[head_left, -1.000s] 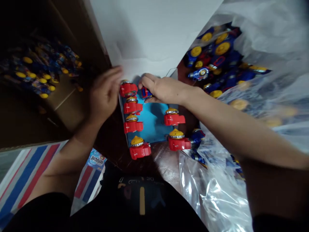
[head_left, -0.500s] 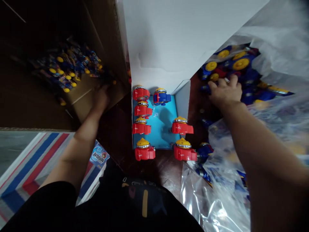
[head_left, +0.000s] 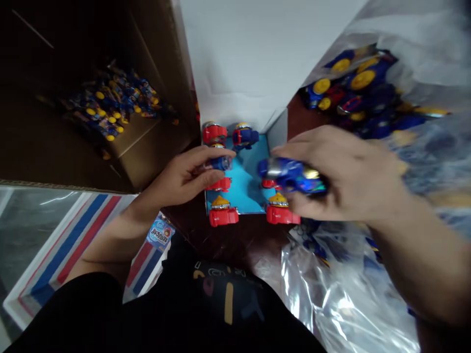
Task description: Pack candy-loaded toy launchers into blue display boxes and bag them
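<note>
My left hand [head_left: 184,174] pinches a small clear-and-blue tube [head_left: 221,163] over the left side of a white box with a blue bottom [head_left: 245,193]. Blurred by motion, my right hand [head_left: 334,174] grips a shiny blue toy [head_left: 290,172] above the box's right side. Red toys with yellow tops, such as one at the near left [head_left: 223,215] and one at the near right [head_left: 282,214], stand along the box's sides. A blue toy [head_left: 245,138] stands at its far end. My hands partly hide the toys between.
A deep cardboard box [head_left: 147,147] at left holds a pile of small blue-and-yellow pieces [head_left: 114,100]. Blue toys with yellow discs [head_left: 362,79] lie at right among clear plastic bags [head_left: 346,299]. The white box's tall flap [head_left: 253,54] rises at the back.
My left hand has come out of the cardboard box with the small tube. My right hand has moved left from the toy pile, now holding a blue toy.
</note>
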A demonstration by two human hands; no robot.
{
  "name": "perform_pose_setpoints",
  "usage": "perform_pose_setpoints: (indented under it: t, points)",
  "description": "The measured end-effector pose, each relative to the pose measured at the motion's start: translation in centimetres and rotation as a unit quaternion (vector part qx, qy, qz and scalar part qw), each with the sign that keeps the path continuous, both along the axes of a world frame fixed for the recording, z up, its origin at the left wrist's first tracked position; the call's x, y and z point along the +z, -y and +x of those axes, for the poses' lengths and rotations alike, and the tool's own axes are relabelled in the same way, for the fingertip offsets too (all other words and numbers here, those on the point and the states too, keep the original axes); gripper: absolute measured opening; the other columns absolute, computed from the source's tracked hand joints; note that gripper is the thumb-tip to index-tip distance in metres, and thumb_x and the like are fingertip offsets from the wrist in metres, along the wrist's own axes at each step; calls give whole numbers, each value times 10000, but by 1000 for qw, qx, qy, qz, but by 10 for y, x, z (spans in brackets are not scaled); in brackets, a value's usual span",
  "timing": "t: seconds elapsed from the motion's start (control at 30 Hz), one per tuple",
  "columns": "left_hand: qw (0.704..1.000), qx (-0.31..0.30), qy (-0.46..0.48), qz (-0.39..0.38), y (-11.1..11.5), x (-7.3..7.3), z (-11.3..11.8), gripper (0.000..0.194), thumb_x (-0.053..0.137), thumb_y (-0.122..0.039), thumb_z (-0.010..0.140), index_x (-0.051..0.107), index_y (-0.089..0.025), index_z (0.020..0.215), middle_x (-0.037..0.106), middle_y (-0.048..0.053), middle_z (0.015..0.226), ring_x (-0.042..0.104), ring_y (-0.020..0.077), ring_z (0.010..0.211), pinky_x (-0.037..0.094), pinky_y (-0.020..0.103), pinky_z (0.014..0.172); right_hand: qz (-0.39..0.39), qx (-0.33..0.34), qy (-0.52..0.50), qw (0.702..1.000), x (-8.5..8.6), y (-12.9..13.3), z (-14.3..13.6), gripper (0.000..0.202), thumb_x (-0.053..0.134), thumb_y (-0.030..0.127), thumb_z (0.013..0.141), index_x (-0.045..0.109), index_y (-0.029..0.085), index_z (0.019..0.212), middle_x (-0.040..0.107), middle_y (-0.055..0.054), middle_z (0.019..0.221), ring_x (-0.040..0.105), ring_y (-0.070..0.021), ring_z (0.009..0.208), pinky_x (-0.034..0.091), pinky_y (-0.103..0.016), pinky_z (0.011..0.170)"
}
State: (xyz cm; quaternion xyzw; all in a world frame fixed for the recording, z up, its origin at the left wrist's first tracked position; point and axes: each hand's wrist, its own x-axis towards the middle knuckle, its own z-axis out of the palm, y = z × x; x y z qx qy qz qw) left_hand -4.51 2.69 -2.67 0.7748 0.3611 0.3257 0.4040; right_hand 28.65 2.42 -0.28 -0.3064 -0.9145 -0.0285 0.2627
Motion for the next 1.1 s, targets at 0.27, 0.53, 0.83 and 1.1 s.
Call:
perform_pose_setpoints:
  t: [0.27, 0.53, 0.83, 1.1]
  points:
    - [984, 169, -10, 54, 5, 6, 2, 373, 868, -576, 927, 770, -218, 961, 674, 13, 865, 634, 167, 826, 545, 285, 766, 36, -2, 79, 996, 16, 47, -15, 316, 593, 425, 1049, 638, 180, 1244, 804, -71, 1093, 760, -179, 806, 510, -330, 566]
    - [961, -21, 74, -264, 35, 30, 25, 301, 939, -346, 875, 757, -189, 1056, 768, 15, 920, 718, 137, 778, 567, 223, 702, 49, -43, 81, 995, 21, 67, -11, 367, 670, 426, 984, 651, 143, 1218, 825, -97, 1092, 773, -194, 721, 479, -324, 486]
    - [977, -194, 84, -7, 27, 7, 33, 398, 834, -252, 998, 772, -213, 1389, 836, 62, 1114, 781, 168, 965, 616, 276, 911, -70, -19, -17, 997, 10, 74, -18, 278, 684, 408, 953, 640, 222, 1155, 783, -39, 968, 712, -170, 670, 491, -324, 533]
    - [946, -177, 27, 269, 7, -12, 25, 450, 791, -258, 1035, 714, -233, 1478, 832, 73, 1163, 758, 176, 1016, 603, 294, 954, -514, -36, -154, 843, 26, 57, -7, 544, 647, 705, 998, 696, 268, 1319, 757, -82, 1180, 738, -232, 960, 633, -350, 738]
